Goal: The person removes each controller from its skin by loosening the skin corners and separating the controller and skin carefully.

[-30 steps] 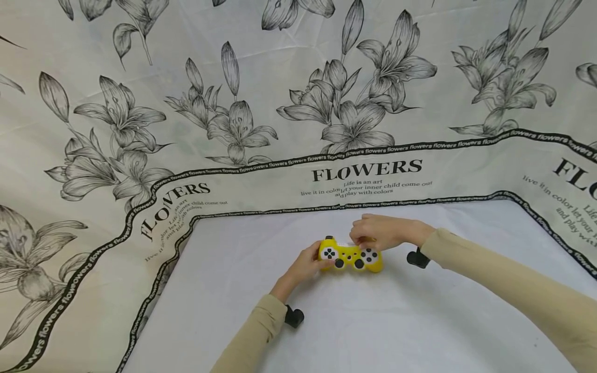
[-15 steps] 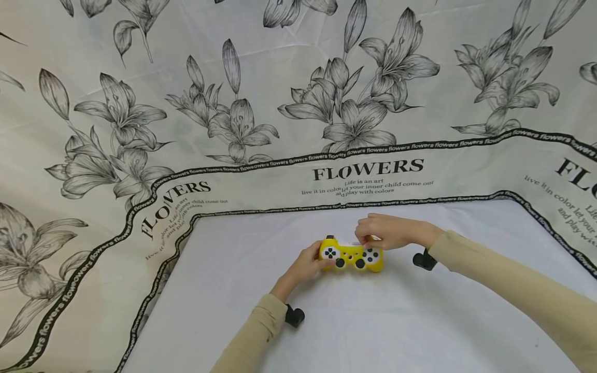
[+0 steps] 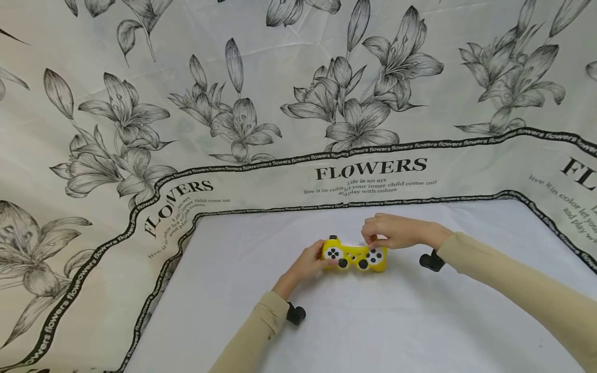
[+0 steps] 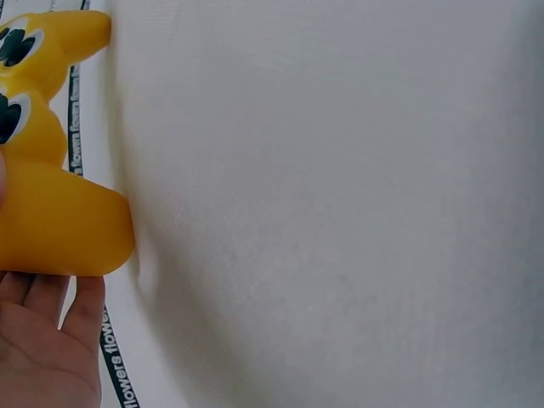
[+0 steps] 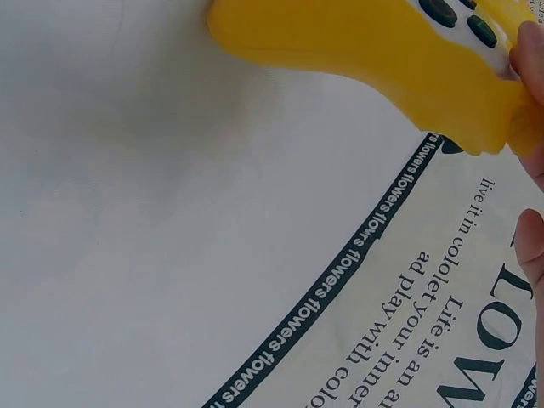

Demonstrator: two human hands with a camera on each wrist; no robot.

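Note:
A white game controller [image 3: 353, 256] in a yellow soft-looking cover [image 5: 340, 38] stands upright near the back of the table, its buttons and two black sticks facing me. A white strip of its body shows along the top edge. My left hand [image 3: 308, 262] grips its left end, thumb on the front and fingers behind; in the left wrist view the fingers [image 4: 83, 314] come out under the yellow grip. At the top right corner, my right hand [image 3: 394, 231] pinches the cover's edge between thumb and curled fingers. The left stick is partly behind my left thumb.
The white tablecloth [image 3: 224, 300] spreads around the controller. Behind it rises a cloth backdrop [image 3: 261, 191] with flower drawings, lettering and a black border. A small black camera [image 3: 296, 313] sits at the left wrist, another black camera [image 3: 431, 260] at the right.
My right hand has shifted slightly right and drawn along the top right corner; the yellow flap seen under its fingers earlier no longer shows. The left hand keeps its grip.

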